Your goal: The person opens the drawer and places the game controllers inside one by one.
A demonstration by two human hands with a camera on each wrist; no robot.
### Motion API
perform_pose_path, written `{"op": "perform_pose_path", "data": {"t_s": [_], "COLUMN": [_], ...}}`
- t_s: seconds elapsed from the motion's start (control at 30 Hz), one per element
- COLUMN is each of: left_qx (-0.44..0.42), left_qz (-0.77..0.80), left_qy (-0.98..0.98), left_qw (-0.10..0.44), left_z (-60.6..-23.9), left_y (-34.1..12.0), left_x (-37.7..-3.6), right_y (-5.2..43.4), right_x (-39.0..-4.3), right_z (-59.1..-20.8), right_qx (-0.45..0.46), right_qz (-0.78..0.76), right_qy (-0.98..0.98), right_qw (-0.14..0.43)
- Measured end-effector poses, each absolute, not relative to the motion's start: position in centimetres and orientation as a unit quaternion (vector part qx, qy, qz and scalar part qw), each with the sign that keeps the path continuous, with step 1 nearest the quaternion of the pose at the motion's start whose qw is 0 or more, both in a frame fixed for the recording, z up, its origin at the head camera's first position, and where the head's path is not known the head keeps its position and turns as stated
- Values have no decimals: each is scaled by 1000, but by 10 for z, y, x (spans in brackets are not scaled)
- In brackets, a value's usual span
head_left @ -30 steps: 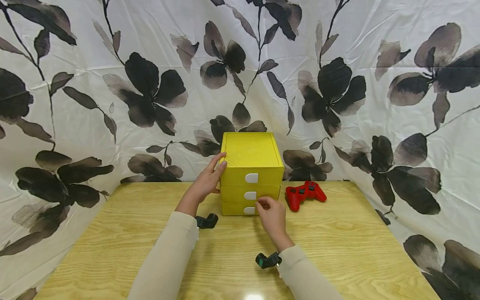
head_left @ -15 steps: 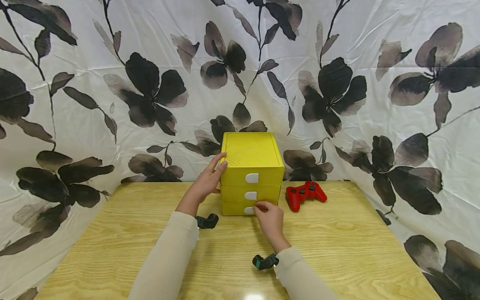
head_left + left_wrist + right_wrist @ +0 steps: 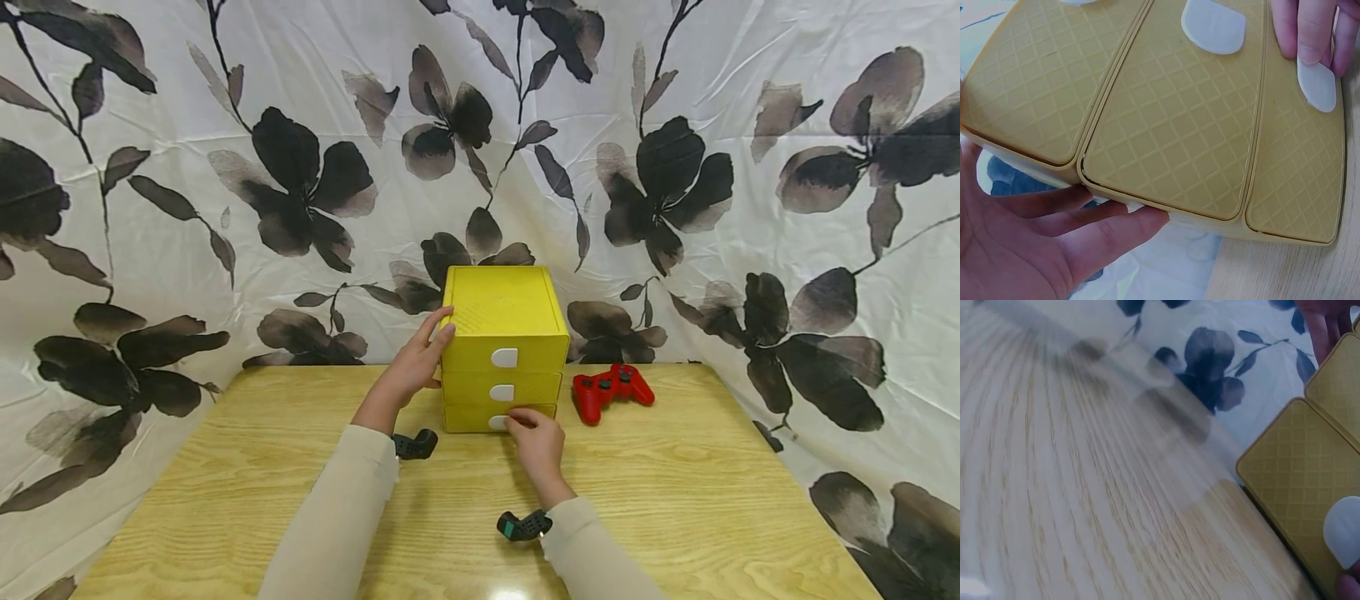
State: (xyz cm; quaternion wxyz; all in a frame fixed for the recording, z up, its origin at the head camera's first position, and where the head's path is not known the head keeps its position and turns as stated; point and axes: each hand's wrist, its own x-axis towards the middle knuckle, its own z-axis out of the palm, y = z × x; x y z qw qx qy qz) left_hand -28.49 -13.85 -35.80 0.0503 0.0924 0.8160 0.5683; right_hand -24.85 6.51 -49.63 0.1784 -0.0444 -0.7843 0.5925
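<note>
A yellow three-drawer box (image 3: 502,304) stands on the table, its drawers closed, each with a white tab handle. My left hand (image 3: 408,371) rests against the box's left side with fingers extended, their tips touching the wall in the left wrist view. At the lowest drawer my right hand (image 3: 540,450) pinches the right end of the white drawer handle (image 3: 497,422). The left wrist view shows those fingertips on the same handle (image 3: 1317,90). Only a fingertip of that hand appears at the right wrist view's lower corner.
A red game controller (image 3: 612,389) lies to the right of the box. The wood-grain table (image 3: 435,517) extends in front. Behind hangs a white cloth (image 3: 540,50) with dark flowers. A black device sits at each wrist.
My right hand has shifted slightly down and left, from beside the middle and lower handles onto the lowest one. The left hand and box look unmoved.
</note>
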Motion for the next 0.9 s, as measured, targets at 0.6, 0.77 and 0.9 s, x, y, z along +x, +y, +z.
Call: {"op": "perform_pose_path", "data": {"t_s": [0.6, 0.77, 0.9], "left_qx": [96, 94, 97], "left_qz": [573, 574, 575], "left_qy": [812, 812, 811], "left_qw": [55, 53, 52], "left_z": [-361, -360, -359], "left_y": [-139, -139, -139], "left_x": [-287, -286, -286], "right_y": [62, 63, 64], "right_x": [-247, -247, -248], "right_z": [-499, -499, -501], "right_qx": [-82, -77, -70], "right_qz": [619, 622, 623], "right_qy": [-764, -763, -763], "right_qw": [163, 161, 158]}}
